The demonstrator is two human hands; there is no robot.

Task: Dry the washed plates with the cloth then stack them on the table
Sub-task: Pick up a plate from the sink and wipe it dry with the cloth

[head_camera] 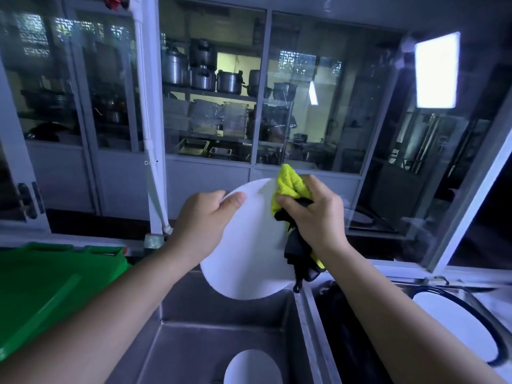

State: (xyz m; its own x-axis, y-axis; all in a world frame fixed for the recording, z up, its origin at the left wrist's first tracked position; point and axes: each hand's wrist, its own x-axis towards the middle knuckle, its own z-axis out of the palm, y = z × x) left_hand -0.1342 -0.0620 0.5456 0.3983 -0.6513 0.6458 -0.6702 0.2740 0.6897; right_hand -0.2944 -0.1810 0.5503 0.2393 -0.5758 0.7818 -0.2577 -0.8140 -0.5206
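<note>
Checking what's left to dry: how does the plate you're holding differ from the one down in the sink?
The held plate is raised over the sink, gripped by the left hand; the sink plate lies on its floor, untouched. The right hand holds the cloth against the held plate only, not the sink plate. Both are round and white.

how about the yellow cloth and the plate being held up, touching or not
Touching. The head view shows the cloth, bunched in the right hand, lying against the right edge of the plate with no gap.
</note>
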